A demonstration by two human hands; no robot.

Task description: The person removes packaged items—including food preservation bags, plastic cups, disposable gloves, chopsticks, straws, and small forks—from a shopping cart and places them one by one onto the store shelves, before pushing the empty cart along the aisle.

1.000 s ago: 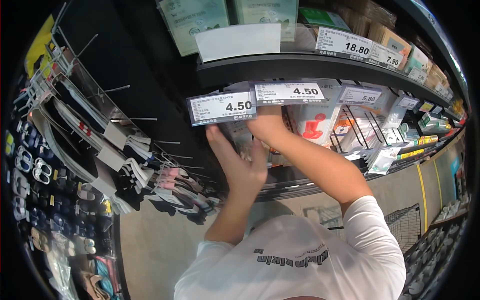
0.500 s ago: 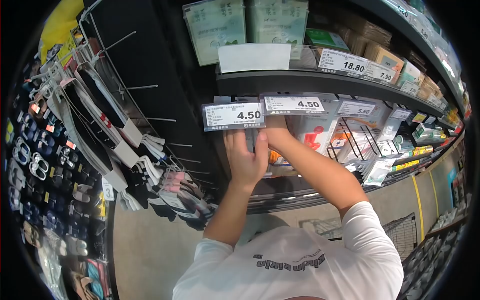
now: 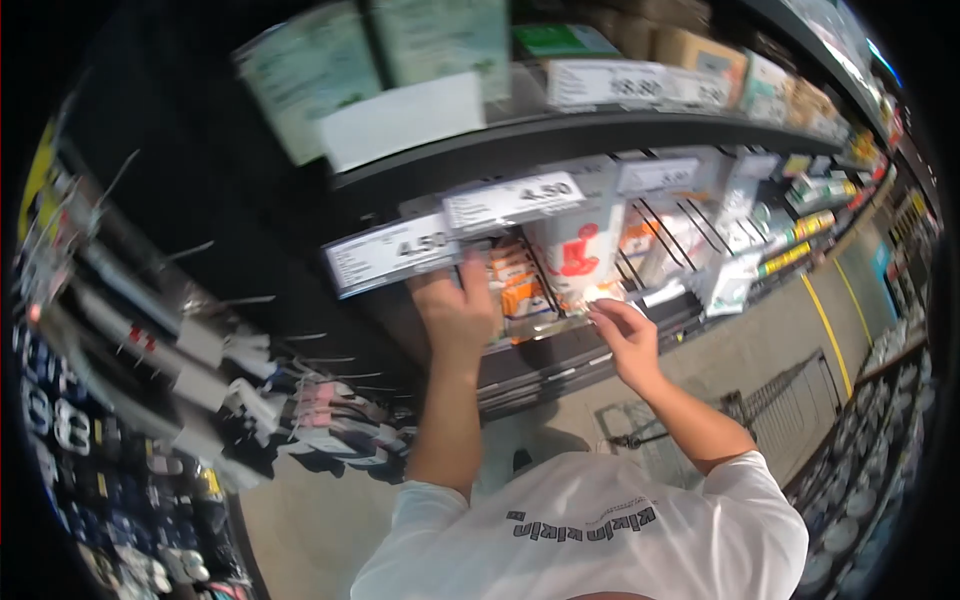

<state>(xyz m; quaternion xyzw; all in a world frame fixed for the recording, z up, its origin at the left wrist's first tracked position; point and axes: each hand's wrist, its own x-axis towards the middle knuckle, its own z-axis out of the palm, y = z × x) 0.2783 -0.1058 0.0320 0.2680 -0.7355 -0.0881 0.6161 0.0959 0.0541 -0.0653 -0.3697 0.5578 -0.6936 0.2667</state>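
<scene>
My left hand (image 3: pixel 455 315) reaches up at the hanging section, its fingertips partly hidden behind a price tag (image 3: pixel 390 255) reading 4.50. Its thumb stands apart from the fingers, and the hand looks open. Just right of it hang orange-and-white packets (image 3: pixel 522 290). My right hand (image 3: pixel 632 345) is lower and further right, in front of the shelf's lower edge. Thumb and fingers come together in a pinch beside a white pack with red print (image 3: pixel 578 250). Whatever lies between those fingertips is too small and blurred to make out.
An upper shelf (image 3: pixel 520 140) with boxes and green packs juts out above my hands. Wire hooks (image 3: pixel 240 300) and hanging socks (image 3: pixel 335 410) are on the left. A wire shopping cart (image 3: pixel 790 400) stands on the floor at right.
My right hand has come out from behind the price tags and moved right and down. The left hand stays near the tags, lower and slightly left. The view has tilted and blurred.
</scene>
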